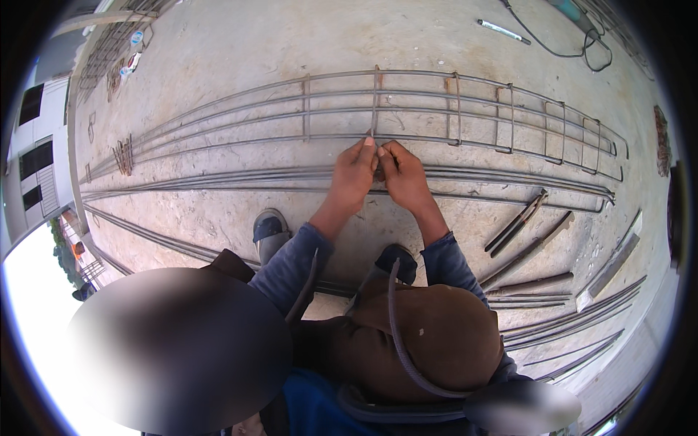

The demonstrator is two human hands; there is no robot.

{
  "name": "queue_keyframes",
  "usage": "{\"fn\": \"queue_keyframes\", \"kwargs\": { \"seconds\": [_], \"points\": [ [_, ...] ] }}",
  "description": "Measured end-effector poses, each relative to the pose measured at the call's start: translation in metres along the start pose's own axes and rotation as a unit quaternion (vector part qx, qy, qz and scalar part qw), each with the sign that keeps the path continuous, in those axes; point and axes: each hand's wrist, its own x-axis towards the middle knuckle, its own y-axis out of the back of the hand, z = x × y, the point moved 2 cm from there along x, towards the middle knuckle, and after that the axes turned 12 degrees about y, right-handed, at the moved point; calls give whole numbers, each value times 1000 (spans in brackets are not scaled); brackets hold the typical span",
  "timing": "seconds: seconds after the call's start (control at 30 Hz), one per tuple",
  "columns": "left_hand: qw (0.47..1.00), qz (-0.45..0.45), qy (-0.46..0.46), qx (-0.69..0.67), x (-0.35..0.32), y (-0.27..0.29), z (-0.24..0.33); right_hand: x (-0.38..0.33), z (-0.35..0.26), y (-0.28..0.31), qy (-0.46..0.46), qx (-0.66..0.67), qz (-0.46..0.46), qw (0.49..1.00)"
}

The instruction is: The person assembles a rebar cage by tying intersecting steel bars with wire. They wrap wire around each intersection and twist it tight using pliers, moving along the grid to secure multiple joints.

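Note:
My left hand [354, 172] and my right hand [405, 176] meet at the near side of a long rebar cage [418, 136]. Both have their fingers pinched together where a stirrup [376, 102] crosses the nearest long bar. The fingers cover what they grip, and I cannot make it out. The cage lies across the concrete floor, its several long bars joined by rectangular stirrups, some rusty. Just on my side of it runs a bundle of loose steel rods [291, 174], passing beneath my hands.
Pincers with dark handles [516, 224] and a long dark bar [529, 251] lie at the right, near more rods [582, 312]. Short rusty wire pieces [123, 156] lie at the left. A marker [503, 31] and a corded power tool [574, 13] are at the far right.

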Motion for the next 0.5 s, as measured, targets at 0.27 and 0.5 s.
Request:
{"fn": "queue_keyframes", "kwargs": {
  "seconds": [0.27, 0.5],
  "points": [
    [992, -19, 91, -82, -7, -4, 11, -1, -2, 7, 36, -82, -49, 995],
    [997, -19, 69, -14, -2, -2, 11, -11, -14, 0, 174, -194, 92, 961]
  ]
}}
